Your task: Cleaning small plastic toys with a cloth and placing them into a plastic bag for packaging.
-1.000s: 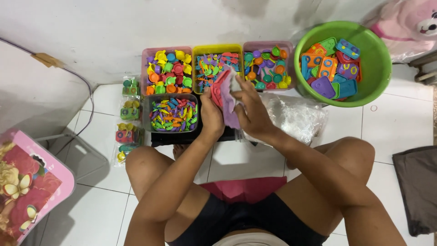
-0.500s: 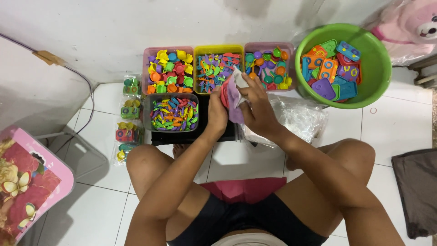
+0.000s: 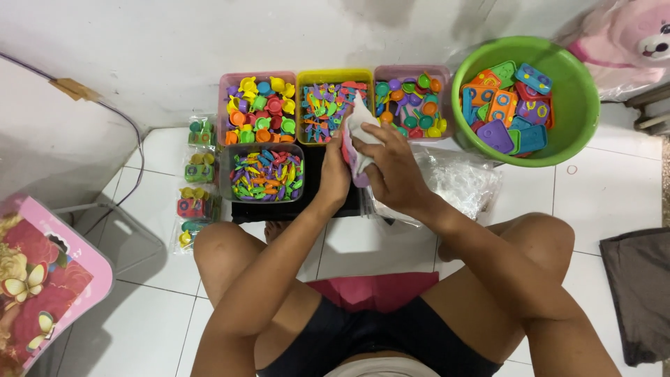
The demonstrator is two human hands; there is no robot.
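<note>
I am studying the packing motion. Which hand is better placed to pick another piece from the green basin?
Probably the right hand: it is on the side of the green basin. The left hand grips the flat toy pieces and lies farther away.

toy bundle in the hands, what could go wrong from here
Both hands, left hand and right hand, pinch the flat toy pieces with a white card right above the open yellow bin; a slip could drop them among the sorted bits. The clear bag pile under the right wrist may get dragged.
</note>
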